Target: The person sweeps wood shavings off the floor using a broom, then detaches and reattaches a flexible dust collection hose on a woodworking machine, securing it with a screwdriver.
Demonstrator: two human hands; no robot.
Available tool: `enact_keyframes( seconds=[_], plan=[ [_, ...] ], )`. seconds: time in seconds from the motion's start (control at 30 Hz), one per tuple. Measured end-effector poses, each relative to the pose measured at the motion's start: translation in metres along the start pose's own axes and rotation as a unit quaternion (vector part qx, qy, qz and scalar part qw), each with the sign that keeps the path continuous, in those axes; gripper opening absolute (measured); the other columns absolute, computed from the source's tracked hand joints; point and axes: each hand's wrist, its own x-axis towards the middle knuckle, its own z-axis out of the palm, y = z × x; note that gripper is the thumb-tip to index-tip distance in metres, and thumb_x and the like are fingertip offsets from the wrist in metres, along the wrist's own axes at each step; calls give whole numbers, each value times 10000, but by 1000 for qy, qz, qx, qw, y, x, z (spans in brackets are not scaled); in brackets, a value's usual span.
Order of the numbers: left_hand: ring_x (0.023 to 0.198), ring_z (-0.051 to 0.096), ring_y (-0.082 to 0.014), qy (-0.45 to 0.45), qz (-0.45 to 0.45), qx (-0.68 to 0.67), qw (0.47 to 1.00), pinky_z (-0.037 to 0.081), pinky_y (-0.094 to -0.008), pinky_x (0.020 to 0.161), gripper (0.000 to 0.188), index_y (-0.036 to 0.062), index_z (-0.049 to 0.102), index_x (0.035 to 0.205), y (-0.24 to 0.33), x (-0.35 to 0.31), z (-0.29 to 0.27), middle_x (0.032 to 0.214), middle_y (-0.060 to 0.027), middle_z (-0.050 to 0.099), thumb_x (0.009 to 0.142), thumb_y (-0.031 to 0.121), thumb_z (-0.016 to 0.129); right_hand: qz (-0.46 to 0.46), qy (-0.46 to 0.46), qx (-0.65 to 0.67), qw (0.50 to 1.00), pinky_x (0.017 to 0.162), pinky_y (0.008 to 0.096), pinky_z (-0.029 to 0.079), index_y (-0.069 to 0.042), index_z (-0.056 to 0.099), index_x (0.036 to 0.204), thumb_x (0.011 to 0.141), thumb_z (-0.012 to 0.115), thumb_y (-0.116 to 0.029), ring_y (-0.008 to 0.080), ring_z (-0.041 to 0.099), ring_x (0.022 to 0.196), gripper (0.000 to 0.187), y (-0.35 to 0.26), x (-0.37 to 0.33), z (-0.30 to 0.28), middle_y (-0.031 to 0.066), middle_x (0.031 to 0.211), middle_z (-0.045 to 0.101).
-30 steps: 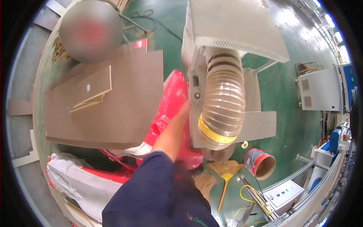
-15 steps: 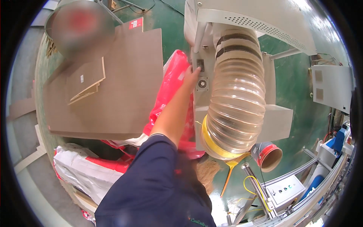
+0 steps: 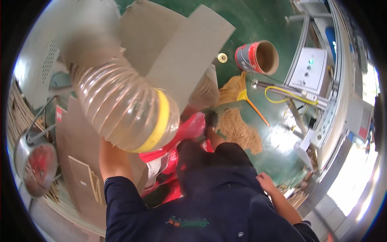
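A clear ribbed hose [image 3: 117,103] with a yellow band [image 3: 157,125] round its near end runs out from the upper left. My left forearm [image 3: 115,163] reaches up behind the hose, which hides the left hand, so its fingers and anything in them cannot be seen. Down at my right side, beside the dark trousers, is my right hand [image 3: 265,182]. Its fingers are loosely bent and a little apart, with nothing seen in them. Crumpled red and white plastic [image 3: 171,161] lies below the hose end, close to my legs.
Grey sheet-metal housing [image 3: 181,50] stands beyond the hose. Brown boards [image 3: 74,141] lie at left. Ahead right are a yellow broom [image 3: 234,88], a sawdust heap [image 3: 240,129], a red-rimmed bucket [image 3: 248,57] and a tape roll [image 3: 222,58]. A metal frame with a control box [image 3: 308,70] borders the right.
My view has swung to the right. The left hand, earlier at a switch on the grey machine's panel, is now hidden behind the hose. My right hand has come into view.
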Motion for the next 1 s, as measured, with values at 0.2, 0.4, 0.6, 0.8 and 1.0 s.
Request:
enact_keyframes(
  seconds=[0.2, 0.4, 0.6, 0.8, 1.0],
  plan=[
    [890, 577, -181, 16, -12, 30, 999, 457, -307, 782, 438, 19, 570, 1163, -32, -64, -40, 971, -99, 623, 903, 370, 592, 23, 5, 92, 995, 836, 375, 478, -22, 612, 1074, 859, 610, -311, 287, 642, 922, 360, 8, 4, 27, 172, 969, 672],
    [826, 572, -152, -32, -79, 128, 988, 460, -286, 730, 364, 29, 568, 1143, -93, -223, -72, 924, -72, 618, 932, 326, 565, 17, 8, 156, 988, 811, 361, 477, -16, 611, 1039, 842, 609, -276, 291, 636, 894, 326, 44, 20, 50, 172, 941, 665],
    [762, 567, -122, -281, -107, 225, 927, 463, -266, 678, 293, 40, 566, 1124, -97, -392, -21, 876, -46, 613, 962, 283, 538, -35, -2, 217, 976, 816, 385, 480, -30, 616, 1017, 826, 597, -268, 315, 640, 911, 306, 84, 70, 59, 172, 925, 668],
    [832, 558, -111, -421, -90, 272, 861, 447, -256, 737, 310, 44, 576, 1094, -62, -488, 85, 911, -30, 608, 956, 320, 552, -9, -54, 330, 942, 631, 314, 495, -34, 613, 987, 850, 578, -200, 171, 629, 699, 218, 130, 151, 30, 107, 816, 656],
    [959, 583, -191, -454, 0, 332, 827, 455, -319, 848, 358, 26, 577, 1118, -132, -491, 164, 1011, -95, 620, 912, 318, 606, 14, -15, 400, 916, 527, 264, 447, -33, 600, 967, 866, 562, -170, 120, 561, 609, 174, 188, 243, -11, 39, 755, 606]
  ],
)
